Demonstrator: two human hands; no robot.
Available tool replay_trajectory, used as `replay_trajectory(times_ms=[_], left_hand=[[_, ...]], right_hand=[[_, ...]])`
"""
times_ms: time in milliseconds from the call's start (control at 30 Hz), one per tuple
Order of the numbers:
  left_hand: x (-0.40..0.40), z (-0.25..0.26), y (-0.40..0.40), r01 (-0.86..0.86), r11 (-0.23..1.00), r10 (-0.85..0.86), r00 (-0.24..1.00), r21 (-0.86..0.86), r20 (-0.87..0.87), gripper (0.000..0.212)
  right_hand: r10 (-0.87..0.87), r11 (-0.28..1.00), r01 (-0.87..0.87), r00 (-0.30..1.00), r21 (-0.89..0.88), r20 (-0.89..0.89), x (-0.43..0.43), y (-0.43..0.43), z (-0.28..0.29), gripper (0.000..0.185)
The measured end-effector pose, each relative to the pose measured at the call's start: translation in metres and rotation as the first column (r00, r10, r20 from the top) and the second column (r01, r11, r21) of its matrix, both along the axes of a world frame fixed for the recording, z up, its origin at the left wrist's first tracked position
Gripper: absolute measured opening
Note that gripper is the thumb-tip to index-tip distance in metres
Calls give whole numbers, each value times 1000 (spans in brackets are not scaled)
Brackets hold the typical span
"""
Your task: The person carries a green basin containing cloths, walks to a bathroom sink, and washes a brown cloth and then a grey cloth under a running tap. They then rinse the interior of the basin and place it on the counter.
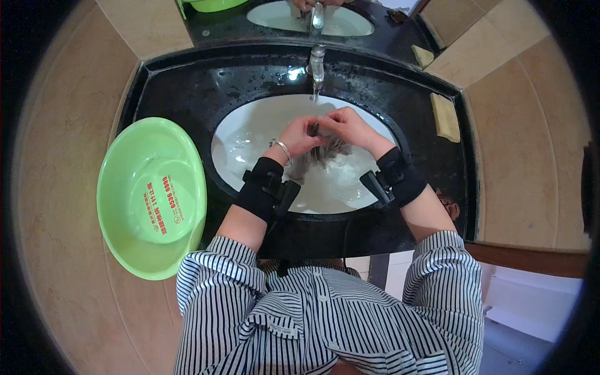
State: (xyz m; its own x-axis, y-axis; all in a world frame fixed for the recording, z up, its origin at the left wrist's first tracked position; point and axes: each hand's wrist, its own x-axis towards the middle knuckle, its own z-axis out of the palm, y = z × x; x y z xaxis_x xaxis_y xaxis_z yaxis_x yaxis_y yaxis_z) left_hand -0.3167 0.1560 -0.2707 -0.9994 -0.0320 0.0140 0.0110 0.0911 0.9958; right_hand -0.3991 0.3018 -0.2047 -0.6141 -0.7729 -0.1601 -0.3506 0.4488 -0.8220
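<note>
My left hand [300, 136] and my right hand [349, 125] meet over a white oval washbasin [234, 173]. Between them they grip a thin grey-brown cloth [332, 147], whose lower part hangs into the water. Fingertips of both hands pinch its upper edge close together. Just behind the hands, water runs from a chrome faucet [317, 65] into the basin. A silvery bracelet [283, 151] circles my left wrist, and a black strap with a small device sits on each forearm. What kind of cloth it is cannot be made out.
A light green plastic basin [152, 136] bearing red writing stands left of the sink on the black stone counter [183, 89]. On the right lie a folded yellow cloth [445, 117] and a brown crumpled item [448, 205], partly behind my arm. A mirror [281, 37] rises behind the faucet.
</note>
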Motion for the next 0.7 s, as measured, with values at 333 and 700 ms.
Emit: replay_trajectory(times_ms=[333,700], left_hand=[[7,2,-20,93,940,-54,991,-327,125,13],[7,-75,-40,24,698,199,954,-716,225,25]], right_hand=[[137,971,-135,991,196,0,-24,46,14,20],[5,890,130,956,437,-293,-33,38,-111,14]])
